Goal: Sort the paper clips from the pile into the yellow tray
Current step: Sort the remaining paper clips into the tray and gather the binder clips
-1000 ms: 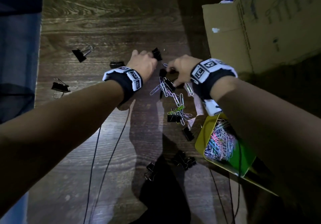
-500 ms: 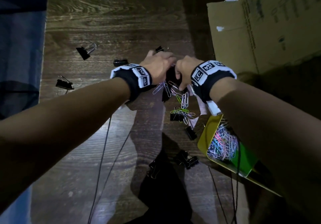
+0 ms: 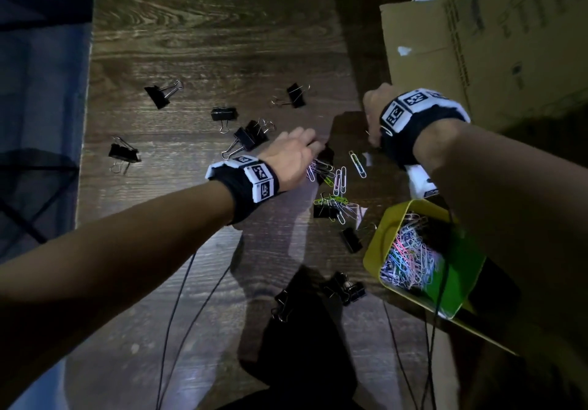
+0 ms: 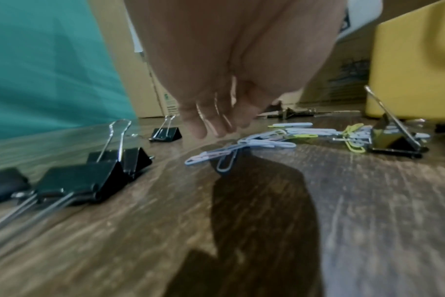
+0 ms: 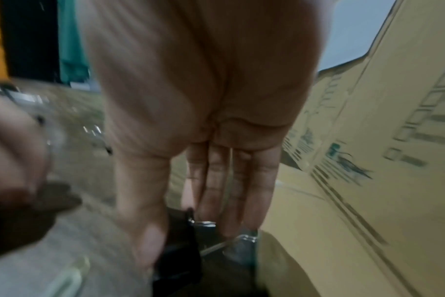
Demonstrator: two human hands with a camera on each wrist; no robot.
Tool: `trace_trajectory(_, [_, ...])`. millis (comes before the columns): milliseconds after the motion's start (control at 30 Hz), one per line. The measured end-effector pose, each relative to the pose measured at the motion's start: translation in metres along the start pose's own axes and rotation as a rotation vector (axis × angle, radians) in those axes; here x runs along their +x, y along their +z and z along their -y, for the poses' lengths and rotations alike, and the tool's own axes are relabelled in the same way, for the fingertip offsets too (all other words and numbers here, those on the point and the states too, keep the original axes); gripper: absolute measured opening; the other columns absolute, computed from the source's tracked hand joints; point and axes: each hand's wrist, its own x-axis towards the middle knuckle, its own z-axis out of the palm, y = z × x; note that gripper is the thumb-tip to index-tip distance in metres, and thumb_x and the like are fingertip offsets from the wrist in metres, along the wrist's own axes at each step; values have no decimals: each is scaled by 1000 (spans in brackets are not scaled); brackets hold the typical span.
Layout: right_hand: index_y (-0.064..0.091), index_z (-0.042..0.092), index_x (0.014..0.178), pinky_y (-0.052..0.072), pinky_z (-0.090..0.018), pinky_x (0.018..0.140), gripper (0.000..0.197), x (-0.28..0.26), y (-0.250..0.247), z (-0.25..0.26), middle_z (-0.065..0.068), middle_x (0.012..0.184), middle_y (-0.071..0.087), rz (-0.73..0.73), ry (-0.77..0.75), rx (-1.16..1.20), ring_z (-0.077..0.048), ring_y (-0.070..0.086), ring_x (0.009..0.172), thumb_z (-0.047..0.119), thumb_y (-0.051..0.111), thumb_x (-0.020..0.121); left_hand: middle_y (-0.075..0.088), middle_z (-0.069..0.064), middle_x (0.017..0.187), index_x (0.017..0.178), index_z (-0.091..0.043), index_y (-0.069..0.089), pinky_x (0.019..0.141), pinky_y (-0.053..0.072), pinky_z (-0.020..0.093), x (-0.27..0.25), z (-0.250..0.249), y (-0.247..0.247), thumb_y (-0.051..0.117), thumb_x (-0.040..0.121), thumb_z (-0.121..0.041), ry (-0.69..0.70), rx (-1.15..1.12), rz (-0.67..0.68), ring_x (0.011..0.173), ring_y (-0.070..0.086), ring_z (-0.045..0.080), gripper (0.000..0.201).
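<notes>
Loose pastel paper clips (image 3: 337, 183) (image 4: 241, 148) lie in a small pile on the dark wooden table (image 3: 206, 43). A yellow tray (image 3: 375, 244) (image 4: 414, 70) at the near right holds many coloured paper clips. My left hand (image 3: 313, 147) (image 4: 211, 126) hovers at the pile's left edge, its fingers loose and holding nothing. Beyond the pile, by the cardboard box, my right hand (image 3: 370, 123) (image 5: 186, 231) pinches a black binder clip (image 5: 178, 257) between thumb and fingers. That clip is hidden in the head view.
Black binder clips lie scattered: a pair (image 3: 246, 136) left of my left hand, others farther left (image 3: 124, 153), at the back (image 3: 296, 94), in the pile (image 3: 323, 210) and near me (image 3: 345, 288). A big cardboard box (image 3: 477, 59) (image 5: 368, 160) walls the right side. Thin cables (image 3: 178, 314) trail below my arms.
My hands were together over the pile and have parted. The right hand moved right toward the box with a binder clip; the left hand drew back to the pile's left edge.
</notes>
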Motion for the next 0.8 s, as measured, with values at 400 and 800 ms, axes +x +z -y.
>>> trace_trajectory(400, [67, 8, 95, 55, -33, 76, 35, -20, -13, 27, -12, 90, 65, 63, -63, 130, -29, 66, 85, 27, 81, 69, 58, 14, 109, 111, -6, 55, 77, 48, 41, -33, -58, 21, 51, 89, -17, -54, -26, 181, 96, 60, 36, 26])
trace_trajectory(800, [54, 3, 121, 42, -35, 96, 34, -142, 74, 83, -22, 126, 51, 122, 141, 531, -36, 48, 118, 8, 49, 87, 66, 5, 91, 88, -21, 60, 69, 52, 39, -88, 38, 17, 57, 84, -38, -317, -99, -24, 81, 61, 28, 17])
